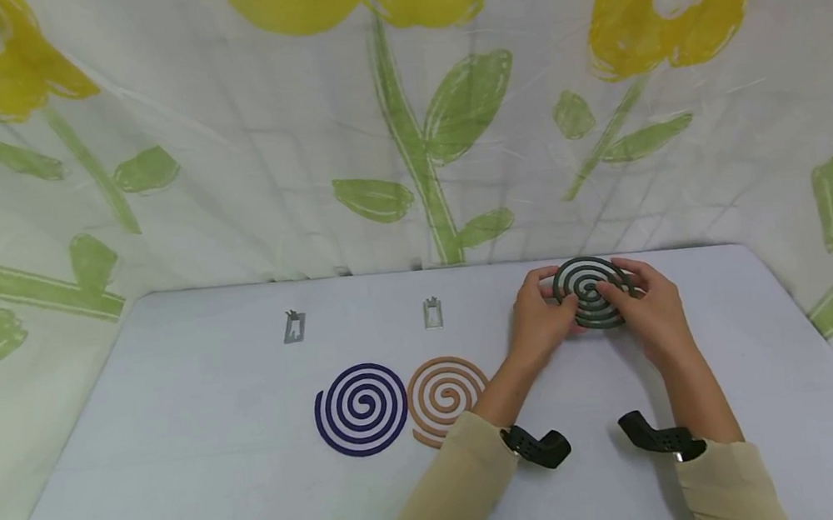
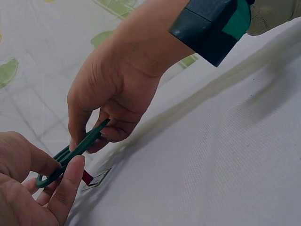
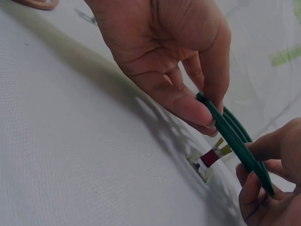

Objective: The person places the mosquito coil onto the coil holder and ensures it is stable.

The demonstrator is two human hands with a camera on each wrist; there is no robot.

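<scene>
Both hands hold a dark green spiral coil [image 1: 589, 290], raised over the back right of the table. My left hand [image 1: 542, 315] pinches its left edge, thumb in front and fingers behind. On the opposite side, my right hand [image 1: 650, 304] grips the rim with its thumb laid across the spiral. Seen edge-on in the right wrist view, the coil [image 3: 240, 148] is tilted. Just beneath it, a small metal stand [image 3: 206, 176] with a red and yellow upright tab stands on the table; the coil and hands hide it in the head view.
A dark purple coil [image 1: 365, 405] lies flat, side by side with an orange-tan coil [image 1: 447, 397] partly covered by the left forearm. Two small metal stands, one at left [image 1: 294, 328] and one at centre [image 1: 433, 314], lie behind them. A flower-printed curtain [image 1: 284, 139] hangs behind the table.
</scene>
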